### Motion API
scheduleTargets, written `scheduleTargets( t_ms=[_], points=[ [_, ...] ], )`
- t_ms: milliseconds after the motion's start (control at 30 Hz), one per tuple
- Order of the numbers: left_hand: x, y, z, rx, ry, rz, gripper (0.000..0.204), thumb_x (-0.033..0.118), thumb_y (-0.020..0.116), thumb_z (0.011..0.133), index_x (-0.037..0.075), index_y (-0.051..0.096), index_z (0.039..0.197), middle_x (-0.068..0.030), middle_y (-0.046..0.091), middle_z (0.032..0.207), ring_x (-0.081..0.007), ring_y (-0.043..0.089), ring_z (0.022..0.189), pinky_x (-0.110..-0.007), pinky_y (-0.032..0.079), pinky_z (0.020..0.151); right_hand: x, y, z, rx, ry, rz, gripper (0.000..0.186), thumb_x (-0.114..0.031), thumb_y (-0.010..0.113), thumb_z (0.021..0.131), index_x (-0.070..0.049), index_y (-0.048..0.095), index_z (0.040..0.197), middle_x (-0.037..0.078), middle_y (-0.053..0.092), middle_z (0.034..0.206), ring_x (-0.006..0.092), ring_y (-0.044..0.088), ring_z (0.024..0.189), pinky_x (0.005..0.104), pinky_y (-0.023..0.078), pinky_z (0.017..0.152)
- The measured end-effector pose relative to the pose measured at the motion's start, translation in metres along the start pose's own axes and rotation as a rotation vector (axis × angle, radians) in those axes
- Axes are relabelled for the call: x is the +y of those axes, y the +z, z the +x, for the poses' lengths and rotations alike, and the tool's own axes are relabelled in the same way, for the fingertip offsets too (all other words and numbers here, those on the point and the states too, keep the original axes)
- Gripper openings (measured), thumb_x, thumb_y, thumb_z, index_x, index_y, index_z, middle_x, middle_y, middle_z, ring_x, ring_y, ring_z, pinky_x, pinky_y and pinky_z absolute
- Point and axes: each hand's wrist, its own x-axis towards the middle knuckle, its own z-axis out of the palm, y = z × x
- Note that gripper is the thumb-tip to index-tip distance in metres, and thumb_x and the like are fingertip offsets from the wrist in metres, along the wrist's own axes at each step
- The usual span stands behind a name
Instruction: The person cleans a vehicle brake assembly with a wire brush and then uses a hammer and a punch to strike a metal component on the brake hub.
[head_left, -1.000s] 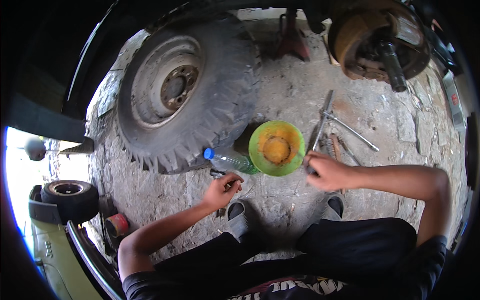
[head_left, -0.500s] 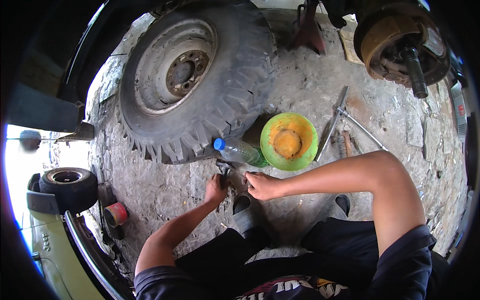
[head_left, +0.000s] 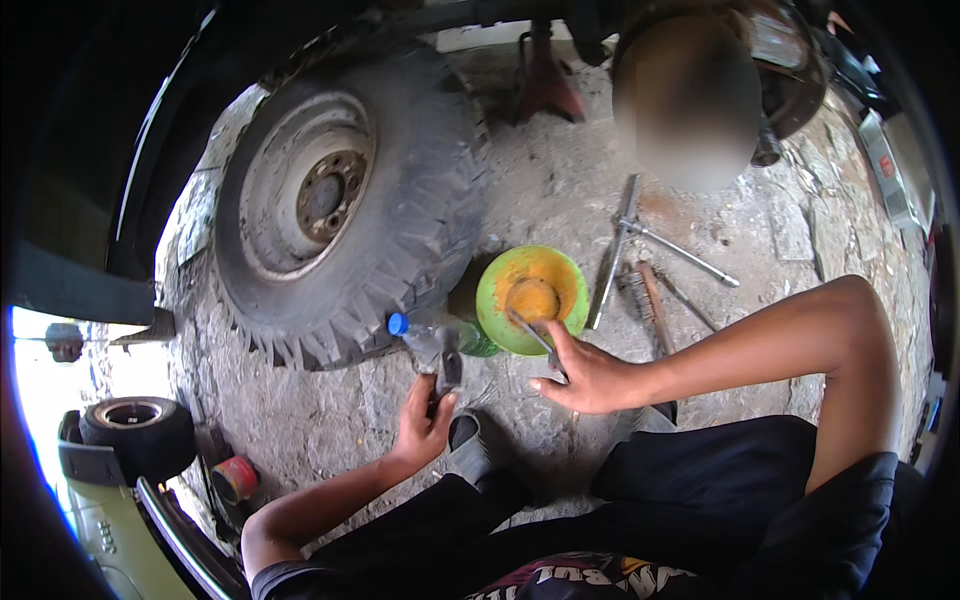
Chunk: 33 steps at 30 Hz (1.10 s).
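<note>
My left hand [head_left: 423, 428] grips a hammer [head_left: 449, 366], its dark head upright above my fingers. My right hand [head_left: 597, 383] holds a slim metal tool [head_left: 532, 334] by the rim of the green bowl [head_left: 493, 291], which is stained orange-yellow inside. A clear plastic bottle [head_left: 423, 335] with a blue cap lies between the bowl and the big tyre [head_left: 420, 223] with its rusty-hubbed wheel.
A cross wrench [head_left: 620, 243], wire brush [head_left: 651, 306] and metal bar [head_left: 694, 304] lie right of the bowl. A red jack stand [head_left: 547, 92], blurred hub area [head_left: 685, 107], small stacked wheel [head_left: 136, 438] and red can [head_left: 234, 478] surround the stone floor [head_left: 300, 410].
My left hand has lifted the hammer from beside the bottle. My right hand has parted from it and moved to the bowl's lower edge with the slim tool. The view has shifted slightly.
</note>
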Motion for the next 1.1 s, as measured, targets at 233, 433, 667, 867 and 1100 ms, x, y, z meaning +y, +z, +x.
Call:
scheduleTargets(
  t_ms=[233, 433, 667, 867, 1100],
  points=[
    [0.079, 0.085, 0.092, -0.121, 0.247, -0.123, 0.017, 0.005, 0.058, 0.094, -0.001, 0.049, 0.108, -0.0118, 0.053, 0.086, -0.0190, 0.052, 0.075, -0.034, 0.044, 0.067, -0.006, -0.065, -0.009, 0.081, 0.213, 0.112, 0.088, -0.073, 0.055, 0.083, 0.008, 0.055, 0.117, 0.029, 0.059, 0.109, 0.0389, 0.059, 0.109, 0.0408, 0.047, 0.093],
    [0.126, 0.129, 0.111, -0.310, 0.443, 0.020, 0.027, 0.004, 0.056, 0.092, -0.002, 0.045, 0.116, -0.0243, 0.050, 0.109, -0.0402, 0.053, 0.099, -0.044, 0.043, 0.084, 0.005, -0.078, -0.025, 0.526, 0.248, 0.516, 0.067, -0.064, 0.053, 0.090, 0.001, 0.064, 0.102, 0.011, 0.065, 0.082, 0.0182, 0.060, 0.076, 0.0337, 0.047, 0.068],
    [0.135, 0.130, 0.152, -0.385, 0.252, -0.063, 0.031, 0.022, 0.055, 0.098, -0.001, 0.054, 0.117, -0.0120, 0.059, 0.104, -0.0192, 0.057, 0.092, -0.032, 0.045, 0.080, 0.047, -0.085, -0.035, 0.678, 0.131, 0.868, 0.044, -0.047, 0.058, 0.095, -0.004, 0.061, 0.089, 0.004, 0.059, 0.071, 0.0105, 0.054, 0.054, 0.0260, 0.041, 0.048],
    [0.113, 0.145, 0.187, -0.576, 0.105, -0.049, 0.035, 0.030, 0.055, 0.099, 0.000, 0.058, 0.117, -0.0091, 0.065, 0.105, -0.0136, 0.060, 0.100, -0.028, 0.047, 0.086, 0.075, -0.096, -0.050, 0.610, -0.074, 0.768, 0.041, -0.042, 0.056, 0.097, -0.003, 0.060, 0.087, 0.002, 0.057, 0.070, 0.0100, 0.054, 0.054, 0.0256, 0.043, 0.050],
    [0.141, 0.169, 0.209, -1.219, -0.175, -0.441, 0.041, 0.015, 0.058, 0.089, 0.001, 0.051, 0.126, -0.0101, 0.061, 0.114, -0.0180, 0.057, 0.108, -0.034, 0.044, 0.096, 0.071, -0.105, -0.063, 0.586, -0.353, 0.947, 0.043, -0.043, 0.053, 0.098, -0.002, 0.061, 0.089, 0.003, 0.057, 0.075, 0.0113, 0.057, 0.060, 0.0256, 0.044, 0.052]
  ],
)
